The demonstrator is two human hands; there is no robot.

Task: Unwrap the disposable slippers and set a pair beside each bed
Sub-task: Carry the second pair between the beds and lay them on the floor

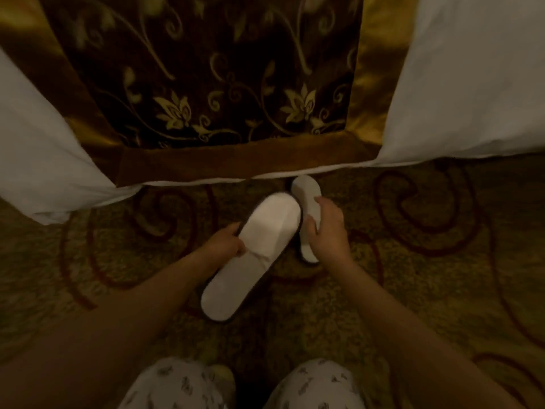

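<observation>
Two white disposable slippers are low over the patterned carpet, just in front of the bed's edge. The nearer, larger-looking slipper (253, 255) points up and to the right; my left hand (227, 240) grips its left side at the toe cover. The second slipper (306, 199) lies to the right, close to the bed, partly hidden behind my right hand (326, 228), whose fingers close on its side. No wrapper is visible on either slipper.
The bed (460, 84) has white sheets and a brown and gold floral runner (206, 69) hanging down its side. Swirl-patterned carpet (427, 261) spreads left and right. My knees in pale patterned trousers (312, 385) show at the bottom.
</observation>
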